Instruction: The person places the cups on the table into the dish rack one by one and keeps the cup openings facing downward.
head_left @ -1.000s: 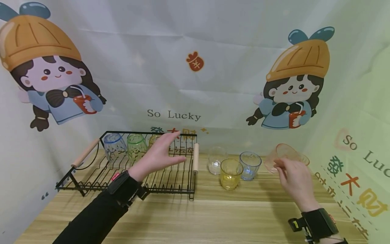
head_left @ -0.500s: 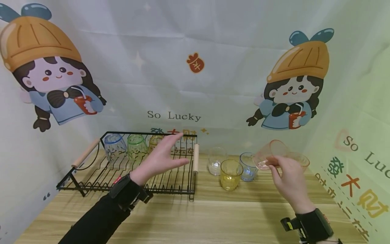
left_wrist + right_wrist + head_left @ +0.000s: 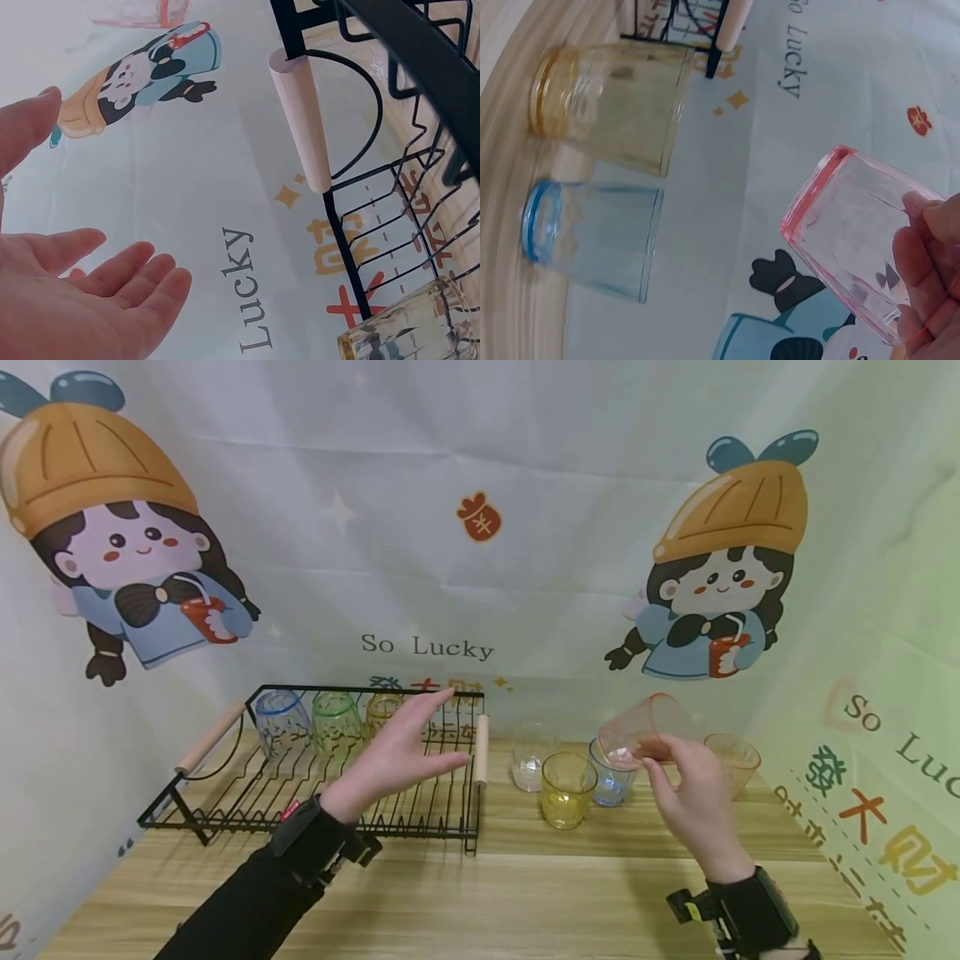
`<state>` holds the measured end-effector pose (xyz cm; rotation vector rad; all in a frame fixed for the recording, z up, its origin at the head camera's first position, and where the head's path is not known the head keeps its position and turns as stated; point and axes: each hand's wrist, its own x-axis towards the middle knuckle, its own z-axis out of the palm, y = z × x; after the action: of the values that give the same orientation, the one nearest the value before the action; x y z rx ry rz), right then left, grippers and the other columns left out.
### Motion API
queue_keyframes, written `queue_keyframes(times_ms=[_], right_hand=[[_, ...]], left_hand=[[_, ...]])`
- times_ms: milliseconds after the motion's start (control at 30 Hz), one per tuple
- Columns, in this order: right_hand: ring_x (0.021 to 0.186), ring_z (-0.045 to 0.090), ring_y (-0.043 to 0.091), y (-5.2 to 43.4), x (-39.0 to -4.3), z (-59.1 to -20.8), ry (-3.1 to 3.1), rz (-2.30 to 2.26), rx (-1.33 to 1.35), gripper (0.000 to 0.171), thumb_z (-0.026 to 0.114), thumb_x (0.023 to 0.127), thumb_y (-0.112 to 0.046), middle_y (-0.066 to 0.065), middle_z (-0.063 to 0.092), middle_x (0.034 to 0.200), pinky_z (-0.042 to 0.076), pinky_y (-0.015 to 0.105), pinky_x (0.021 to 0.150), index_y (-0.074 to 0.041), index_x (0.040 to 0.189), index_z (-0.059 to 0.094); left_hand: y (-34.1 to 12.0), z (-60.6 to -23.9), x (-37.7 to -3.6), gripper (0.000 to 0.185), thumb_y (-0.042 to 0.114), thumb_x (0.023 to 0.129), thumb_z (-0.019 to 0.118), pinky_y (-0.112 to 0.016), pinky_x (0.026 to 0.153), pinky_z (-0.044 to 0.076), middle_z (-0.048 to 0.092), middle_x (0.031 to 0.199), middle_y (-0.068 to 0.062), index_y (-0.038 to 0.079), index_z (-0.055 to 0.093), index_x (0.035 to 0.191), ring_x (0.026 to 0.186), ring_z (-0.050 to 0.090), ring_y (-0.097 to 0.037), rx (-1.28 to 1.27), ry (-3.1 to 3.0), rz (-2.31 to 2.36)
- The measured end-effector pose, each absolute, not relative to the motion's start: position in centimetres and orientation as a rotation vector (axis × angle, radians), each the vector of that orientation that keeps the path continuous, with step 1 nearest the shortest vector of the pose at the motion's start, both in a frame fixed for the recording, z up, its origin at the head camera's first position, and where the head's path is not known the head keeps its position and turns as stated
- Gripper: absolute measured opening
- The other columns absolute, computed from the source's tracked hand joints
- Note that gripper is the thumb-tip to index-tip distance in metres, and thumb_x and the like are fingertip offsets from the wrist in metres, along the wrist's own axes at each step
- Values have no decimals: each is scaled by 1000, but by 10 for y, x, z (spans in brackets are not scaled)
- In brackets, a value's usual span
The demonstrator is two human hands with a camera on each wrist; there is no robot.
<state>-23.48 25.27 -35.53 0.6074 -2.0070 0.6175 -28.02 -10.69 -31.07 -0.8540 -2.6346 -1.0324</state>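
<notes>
My right hand [image 3: 697, 797] holds a pink-tinted drinking glass [image 3: 626, 732] near its rim, fingers and thumb pinching the wall. The glass is raised and lies tilted, its thick base toward the left; in the head view it overlaps a blue glass [image 3: 612, 787] behind. In the right wrist view, the pink glass [image 3: 847, 232] shows nothing inside. Over the black wire dish rack [image 3: 420, 834] hovers my left hand [image 3: 397, 752], its thumb and fingers spread and holding nothing. Blue [image 3: 282, 727], green [image 3: 337, 724] and yellow [image 3: 378, 708] glasses stand upside down along the rack's back.
To the rack's right, a yellow glass [image 3: 570, 793], a clear glass [image 3: 527, 768] and the blue one stand upright on the wooden table [image 3: 555, 902]. Another pink glass [image 3: 741, 760] stands farther right. Wooden handles [image 3: 482, 750] flank the rack; a printed cloth [image 3: 562, 527] hangs behind.
My right hand has lifted the pink glass and carried it leftward, away from the other pink glass and in front of the blue one. The left hand has barely shifted.
</notes>
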Motion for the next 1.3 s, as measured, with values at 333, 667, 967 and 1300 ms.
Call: queue_keyframes(times_ms=[333, 667, 967, 1300], right_hand=[[82, 63, 28, 238, -237, -354, -1934, 696, 668, 28, 72, 75, 20, 14, 70, 90, 45, 31, 78, 5, 99, 67], [84, 61, 25, 224, -237, -355, -1903, 819, 693, 30, 70, 78, 20, 12, 71, 91, 46, 28, 79, 5, 103, 66], [87, 60, 22, 209, -236, -353, -1901, 898, 694, 30, 69, 81, 19, 9, 71, 94, 44, 28, 83, 4, 106, 66], [89, 61, 25, 198, -236, -353, -1855, 1016, 724, 32, 66, 82, 19, 10, 70, 96, 45, 22, 86, 3, 109, 65]], left_hand=[[-104, -312, -275, 92, 31, 84, 78, -62, 113, 26, 28, 158, -18, 8, 26, 156, 142, 30, -38, -851, -2622, -1073], [-99, -311, -270, 91, 30, 84, 79, -62, 112, 28, 31, 157, -15, 10, 28, 156, 141, 31, -38, -874, -2595, -1093], [-94, -312, -267, 90, 29, 85, 79, -63, 113, 26, 29, 158, -16, 11, 28, 156, 144, 27, -37, -878, -2581, -1137], [-88, -312, -266, 91, 28, 83, 80, -60, 111, 31, 32, 157, -13, 13, 29, 156, 141, 33, -34, -901, -2554, -1172]])
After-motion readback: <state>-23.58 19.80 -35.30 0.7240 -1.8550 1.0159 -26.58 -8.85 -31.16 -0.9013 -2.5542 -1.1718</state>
